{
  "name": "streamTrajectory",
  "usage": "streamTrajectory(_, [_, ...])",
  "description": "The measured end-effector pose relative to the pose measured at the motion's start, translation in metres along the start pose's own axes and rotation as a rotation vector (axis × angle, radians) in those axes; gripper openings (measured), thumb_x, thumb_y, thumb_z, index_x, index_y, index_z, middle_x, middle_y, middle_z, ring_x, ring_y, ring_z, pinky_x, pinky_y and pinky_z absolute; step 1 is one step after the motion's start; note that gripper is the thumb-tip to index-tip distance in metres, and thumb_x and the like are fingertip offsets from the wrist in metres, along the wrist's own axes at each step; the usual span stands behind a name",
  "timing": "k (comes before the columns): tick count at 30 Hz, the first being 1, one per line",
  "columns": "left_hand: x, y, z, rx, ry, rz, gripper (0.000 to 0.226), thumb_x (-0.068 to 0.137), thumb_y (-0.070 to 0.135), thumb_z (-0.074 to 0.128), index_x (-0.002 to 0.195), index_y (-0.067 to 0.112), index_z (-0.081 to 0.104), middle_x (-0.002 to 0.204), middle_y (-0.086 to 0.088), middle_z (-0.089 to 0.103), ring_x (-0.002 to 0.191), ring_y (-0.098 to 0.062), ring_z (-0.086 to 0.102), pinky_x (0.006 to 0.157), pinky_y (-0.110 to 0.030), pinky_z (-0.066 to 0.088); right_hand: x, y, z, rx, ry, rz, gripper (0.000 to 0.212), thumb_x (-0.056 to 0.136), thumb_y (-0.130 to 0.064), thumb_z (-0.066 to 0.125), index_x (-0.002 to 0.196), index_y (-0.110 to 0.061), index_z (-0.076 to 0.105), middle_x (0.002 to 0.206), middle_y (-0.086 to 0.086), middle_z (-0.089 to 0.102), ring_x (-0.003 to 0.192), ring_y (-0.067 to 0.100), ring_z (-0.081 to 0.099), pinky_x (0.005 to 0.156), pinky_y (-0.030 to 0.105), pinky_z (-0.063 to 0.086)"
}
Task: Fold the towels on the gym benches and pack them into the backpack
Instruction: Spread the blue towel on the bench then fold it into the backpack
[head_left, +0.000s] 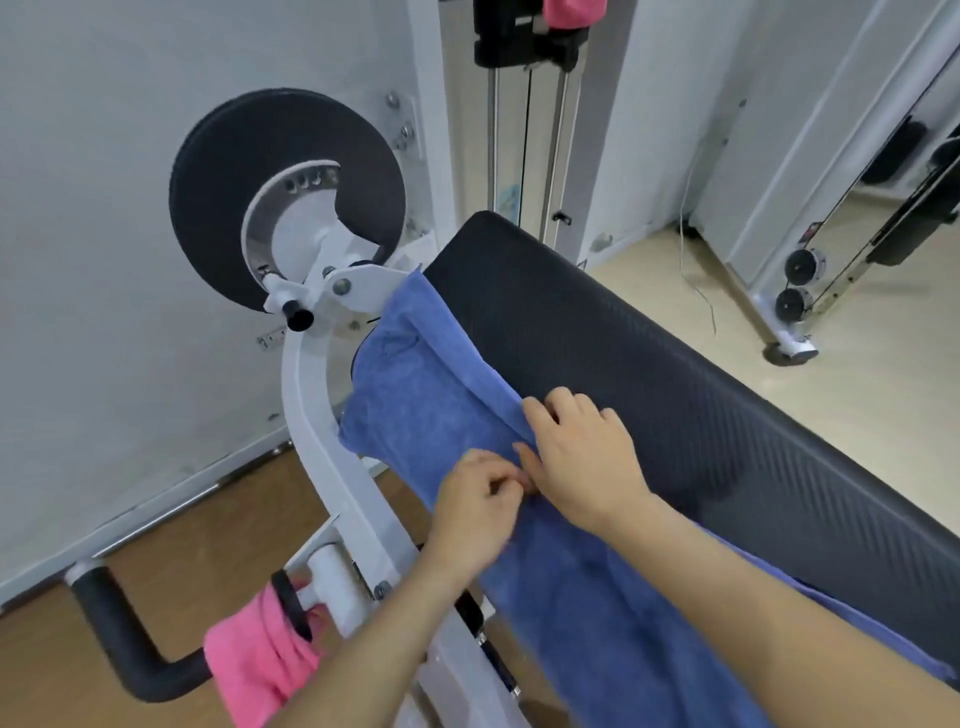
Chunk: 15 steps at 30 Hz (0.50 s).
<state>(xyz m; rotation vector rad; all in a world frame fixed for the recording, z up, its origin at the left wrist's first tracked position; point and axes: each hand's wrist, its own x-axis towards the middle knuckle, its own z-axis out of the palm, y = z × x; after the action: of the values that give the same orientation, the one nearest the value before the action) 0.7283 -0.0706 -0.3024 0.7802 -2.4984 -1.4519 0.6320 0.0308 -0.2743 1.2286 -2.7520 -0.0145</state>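
Your left hand (475, 496) has its fingers curled tight, pinching the blue towel (415, 395) at its edge. Beside it, your right hand (584, 457) curls its fingers over the same hem. The towel drapes along the left edge of the black padded tabletop (649, 374).

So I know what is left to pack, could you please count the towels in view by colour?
Blue: 1, the blue towel on the bench
Pink: 2, the lower pink towel and the top pink cloth, cut off by the frame
Total: 3
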Motion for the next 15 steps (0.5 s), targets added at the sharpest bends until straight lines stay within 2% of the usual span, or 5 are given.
streamTrajectory(2, [0.044, -0.010, -0.023, 0.045, 0.154, -0.042, 0.026, 0.086, 0.007, 0.053, 0.097, 0.022, 0.071, 0.102, 0.004, 0.065, 0.090, -0.004, 0.058, 0.085, -0.017, 0.044, 0.008, 0.002, 0.010, -0.009, 0.039, -0.041, 0.032, 0.072, -0.038, 0.077, 0.086, -0.014, 0.061, 0.078, 0.003, 0.050, 0.060, 0.023, 0.048, 0.052, 0.031, 0.025])
streamTrajectory(4, [0.085, -0.013, -0.040, 0.079, 0.215, -0.047, 0.031, 0.088, 0.011, 0.051, 0.114, 0.023, 0.063, 0.109, -0.005, 0.063, 0.090, -0.012, 0.060, 0.090, -0.030, 0.049, 0.016, 0.010, 0.013, -0.003, 0.058, -0.081, 0.028, 0.064, -0.020, 0.081, 0.071, -0.014, 0.055, 0.066, 0.000, 0.039, 0.049, 0.020, 0.036, 0.047, 0.028, 0.018])
streamTrajectory(6, [0.123, -0.011, -0.052, 0.175, 0.197, -0.021, 0.038, 0.091, 0.013, 0.047, 0.127, 0.024, 0.055, 0.111, -0.011, 0.061, 0.093, -0.022, 0.061, 0.090, -0.037, 0.048, 0.025, 0.017, 0.008, 0.032, 0.048, -0.065, 0.043, 0.057, -0.006, 0.082, 0.063, -0.017, 0.040, 0.058, -0.004, 0.028, 0.041, 0.018, 0.023, 0.043, 0.022, 0.005])
streamTrajectory(11, [0.183, -0.004, -0.064, 0.474, 0.145, 0.083, 0.044, 0.098, 0.016, 0.038, 0.140, 0.027, 0.045, 0.125, -0.016, 0.053, 0.112, -0.031, 0.052, 0.094, -0.038, 0.043, 0.048, 0.057, -0.011, 0.095, 0.022, 0.130, 0.014, 0.097, -0.024, 0.045, 0.087, -0.018, 0.037, 0.064, -0.005, 0.047, 0.051, 0.023, 0.045, 0.044, 0.030, 0.024])
streamTrajectory(15, [0.214, -0.002, -0.075, 0.584, 0.196, 0.062, 0.044, 0.101, 0.018, 0.032, 0.143, 0.027, 0.039, 0.132, -0.014, 0.055, 0.116, -0.035, 0.052, 0.091, -0.042, 0.042, 0.056, 0.069, -0.023, 0.071, 0.005, 0.138, 0.024, 0.100, -0.041, 0.039, 0.092, -0.019, 0.038, 0.067, -0.003, 0.052, 0.060, 0.025, 0.049, 0.047, 0.031, 0.024])
